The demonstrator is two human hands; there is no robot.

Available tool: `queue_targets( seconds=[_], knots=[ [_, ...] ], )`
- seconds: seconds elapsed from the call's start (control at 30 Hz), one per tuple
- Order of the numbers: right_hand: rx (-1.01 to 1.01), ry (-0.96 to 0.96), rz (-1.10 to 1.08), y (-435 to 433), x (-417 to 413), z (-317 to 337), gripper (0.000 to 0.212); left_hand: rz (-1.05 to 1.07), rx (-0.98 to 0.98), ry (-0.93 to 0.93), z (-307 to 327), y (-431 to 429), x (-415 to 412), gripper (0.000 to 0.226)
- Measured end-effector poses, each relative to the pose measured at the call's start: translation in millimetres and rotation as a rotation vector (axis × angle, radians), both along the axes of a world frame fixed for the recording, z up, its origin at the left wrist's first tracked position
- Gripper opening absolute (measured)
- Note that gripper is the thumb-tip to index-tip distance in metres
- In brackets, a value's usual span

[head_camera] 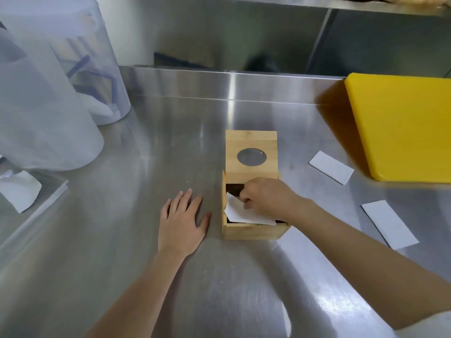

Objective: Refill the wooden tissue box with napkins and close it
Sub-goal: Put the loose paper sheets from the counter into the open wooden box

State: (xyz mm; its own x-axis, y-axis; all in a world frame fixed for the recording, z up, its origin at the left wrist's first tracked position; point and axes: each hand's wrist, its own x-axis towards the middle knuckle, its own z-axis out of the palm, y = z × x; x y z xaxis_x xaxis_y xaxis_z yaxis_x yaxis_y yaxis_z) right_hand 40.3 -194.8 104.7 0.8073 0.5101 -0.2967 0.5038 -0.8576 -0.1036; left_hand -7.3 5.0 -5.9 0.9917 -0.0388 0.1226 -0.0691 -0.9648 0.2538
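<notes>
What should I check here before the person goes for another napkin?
1. Lid tipped back, wooden box open: ok.
2. Napkin fully inside: not ok, a corner rides over the left wall.
3. Right hand grip released from that napkin: not ok, fingers pinch it.
4. Left hand steadying the box: not ok, it lies flat on the counter beside it.
5. Spare napkins within reach: ok, near napkin and far napkin lie to the right.
6. Room left inside: cannot tell.

left hand: bare, no rings | right hand: bare | forearms uncovered | white sleeve edge at right arm
</notes>
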Motion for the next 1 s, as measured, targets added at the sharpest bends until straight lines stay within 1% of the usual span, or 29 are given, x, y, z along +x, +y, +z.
queue_targets(
  seconds=[0.07, 0.13, 0.27, 0.47, 0.6, 0.7, 0.77, 0.87, 0.93, 1.0],
  knots=[
    [-0.088, -0.113, 0.065, 5, -5, -9, 0.016, -0.002, 0.005, 0.002, 0, 0, 0, 0.056],
    [-0.143, -0.166, 0.062, 7, -7, -16, 0.016, -0.001, 0.005, 0.001, 0, 0, -1, 0.055],
    [-0.130, -0.128, -0.011, 8, -5, -22, 0.018, -0.004, 0.009, 0.006, -1, -1, 0, 0.053],
    [-0.149, -0.148, -0.073, 7, -5, -27, 0.016, -0.005, 0.001, 0.005, 0, 0, 0, 0.053],
    [-0.024, -0.245, -0.043, 3, -5, -29, 0.014, -0.004, -0.002, 0.002, 1, -1, -1, 0.052],
    [0.127, -0.266, -0.005, -4, -8, -22, 0.025, -0.008, 0.003, 0.005, 0, 0, 0, 0.051],
    [0.217, -0.283, -0.020, -13, -11, -12, 0.027, -0.016, 0.009, 0.009, -1, 0, 1, 0.049],
    [0.348, -0.336, -0.126, -32, -14, 2, 0.026, -0.011, 0.014, 0.023, -1, 1, 2, 0.048],
    [0.444, -0.395, -0.230, -49, -17, 8, 0.022, -0.003, 0.010, 0.031, -1, 1, 2, 0.047],
    [0.500, -0.436, -0.351, -69, -19, 8, 0.019, -0.001, 0.016, 0.037, -1, 1, 3, 0.047]
  ],
)
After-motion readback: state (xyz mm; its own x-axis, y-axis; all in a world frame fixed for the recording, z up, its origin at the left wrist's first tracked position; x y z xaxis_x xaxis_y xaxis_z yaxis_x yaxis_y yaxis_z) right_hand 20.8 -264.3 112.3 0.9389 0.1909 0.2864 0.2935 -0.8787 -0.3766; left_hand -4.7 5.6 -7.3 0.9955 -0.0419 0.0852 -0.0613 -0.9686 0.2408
